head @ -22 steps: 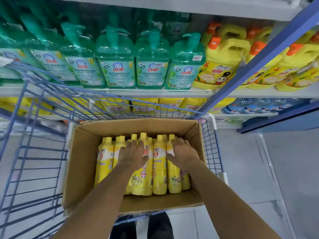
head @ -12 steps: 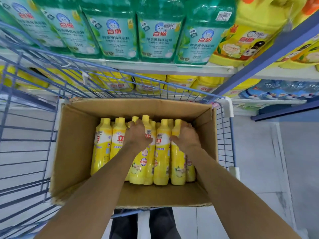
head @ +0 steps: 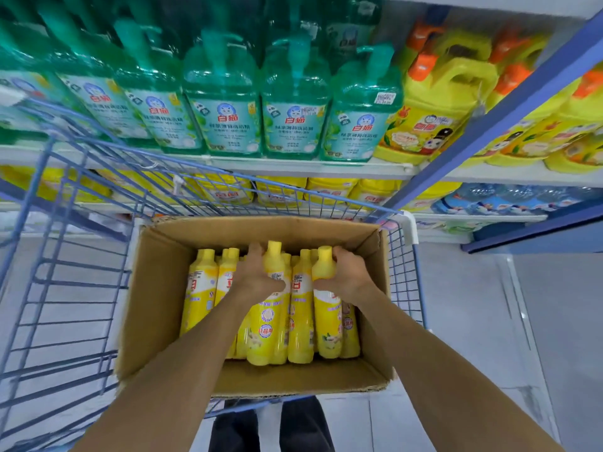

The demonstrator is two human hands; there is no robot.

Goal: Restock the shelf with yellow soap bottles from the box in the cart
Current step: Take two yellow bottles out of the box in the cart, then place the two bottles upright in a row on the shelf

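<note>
An open cardboard box (head: 156,288) sits in a blue wire cart (head: 65,278). Several yellow soap bottles lie side by side in it, caps pointing away from me. My left hand (head: 257,277) is wrapped around the neck of one yellow bottle (head: 266,334), whose cap end is lifted above its neighbours. My right hand (head: 347,277) grips the upper part of another yellow bottle (head: 328,321) near the box's right side. More yellow bottles (head: 199,288) lie untouched to the left.
Green pump bottles (head: 225,102) fill the shelf ahead. Big yellow jugs with orange caps (head: 434,102) stand to their right. A lower shelf (head: 280,190) holds yellow bottles behind the cart's rim. A blue shelf post (head: 489,109) runs diagonally at right. Grey floor lies on the right.
Both hands went from resting on top of the bottles to closing around one bottle each. The two gripped bottles have risen cap-first. My view tilted down, then back up to the shelf.
</note>
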